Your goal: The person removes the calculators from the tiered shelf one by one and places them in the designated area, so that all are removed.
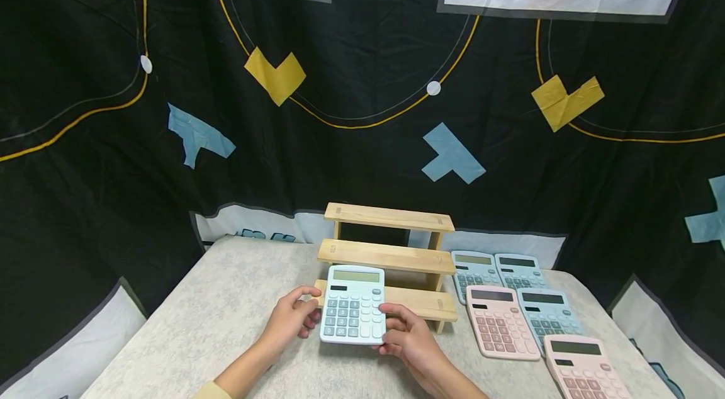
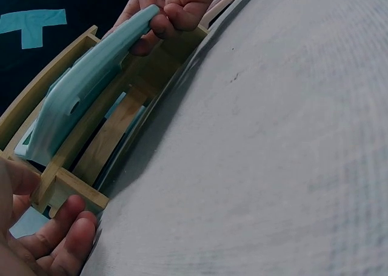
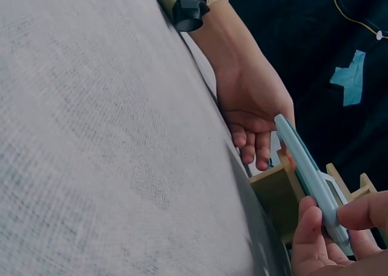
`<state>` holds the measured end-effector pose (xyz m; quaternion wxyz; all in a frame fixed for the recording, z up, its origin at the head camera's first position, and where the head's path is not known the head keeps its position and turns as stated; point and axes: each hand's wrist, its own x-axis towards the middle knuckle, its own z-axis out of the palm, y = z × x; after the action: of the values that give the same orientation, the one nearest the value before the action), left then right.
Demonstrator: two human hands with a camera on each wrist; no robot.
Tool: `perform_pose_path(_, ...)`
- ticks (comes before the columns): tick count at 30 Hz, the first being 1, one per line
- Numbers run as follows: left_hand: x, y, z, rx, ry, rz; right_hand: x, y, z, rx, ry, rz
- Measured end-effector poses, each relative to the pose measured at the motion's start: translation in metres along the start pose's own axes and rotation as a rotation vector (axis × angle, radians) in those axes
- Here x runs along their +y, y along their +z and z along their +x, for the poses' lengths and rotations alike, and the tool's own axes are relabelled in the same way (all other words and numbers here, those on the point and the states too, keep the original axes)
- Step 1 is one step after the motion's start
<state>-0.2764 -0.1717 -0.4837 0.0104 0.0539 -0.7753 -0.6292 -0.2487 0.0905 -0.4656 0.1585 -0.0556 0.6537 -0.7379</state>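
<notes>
A light blue calculator (image 1: pixel 352 304) is tilted up, face toward the head camera, overlapping the lowest board of a three-tier wooden stand (image 1: pixel 421 303). My right hand (image 1: pixel 410 342) pinches its lower right edge, thumb in front and fingers behind. In the right wrist view, the calculator (image 3: pixel 309 173) shows edge-on, with the right thumb pressed on its face. My left hand (image 1: pixel 291 318) is at the left end of the lowest board. Seen from the left wrist, the left hand's fingers (image 2: pixel 70 230) curl around that board end, beside the calculator's far edge (image 2: pixel 85 91).
Right of the stand lie several more calculators: blue ones (image 1: pixel 548 311) and pink ones (image 1: pixel 501 322), with another pink calculator (image 1: pixel 586 364) nearest the front. The grey tabletop (image 1: pixel 187 330) stretches to the left. A black printed cloth (image 1: pixel 362 160) hangs behind the table.
</notes>
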Motion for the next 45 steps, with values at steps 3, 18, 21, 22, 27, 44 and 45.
perform_pose_path(3,0.0,0.0,-0.001,0.003,0.002,-0.003,-0.001,0.0,-0.002,-0.004,-0.006,0.005)
perform_pose_path(18,-0.002,0.0,0.0,-0.002,0.023,0.0,-0.002,-0.008,-0.012,0.014,0.01,0.023)
perform_pose_path(21,-0.001,0.0,-0.001,-0.002,0.017,-0.008,-0.003,-0.009,-0.014,0.013,0.007,0.025)
perform_pose_path(22,-0.001,0.0,-0.001,-0.002,0.017,-0.01,-0.004,-0.009,-0.015,0.013,0.005,0.024)
perform_pose_path(27,0.0,0.0,-0.002,-0.001,0.028,-0.008,-0.005,-0.011,-0.018,0.018,0.002,0.023)
perform_pose_path(44,-0.002,-0.001,-0.001,-0.001,0.037,-0.012,-0.013,-0.022,-0.03,0.03,0.015,0.01)
perform_pose_path(45,-0.002,-0.001,-0.001,-0.001,0.039,-0.014,-0.013,-0.023,-0.03,0.035,0.019,0.011)
